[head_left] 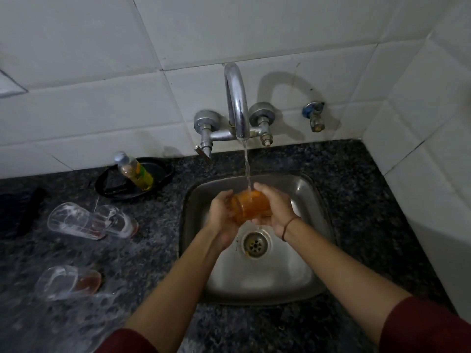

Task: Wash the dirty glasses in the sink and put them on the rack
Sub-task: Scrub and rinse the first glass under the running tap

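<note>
Your left hand (223,212) and right hand (276,208) both grip the orange-stained glass (253,206) between them. The water stream (246,164) falls onto it, with the sink (314,250) below your hands.

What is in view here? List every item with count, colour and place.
held glass: 1, orange-tinted, above the sink under the running water
counter glasses: 3, clear with reddish residue, lying on their sides left of the sink
bottle: 1, clear with yellow liquid, leaning in the tray
tray: 1, black, on the counter by the wall
tap: 1, chrome, on the wall, running
valve: 1, blue and brass, on the wall right of the tap
sink: 1, steel, set in the counter
counter: 1, dark speckled stone
left hand: 1, grips the held glass
right hand: 1, grips the held glass, thread on its wrist
</note>
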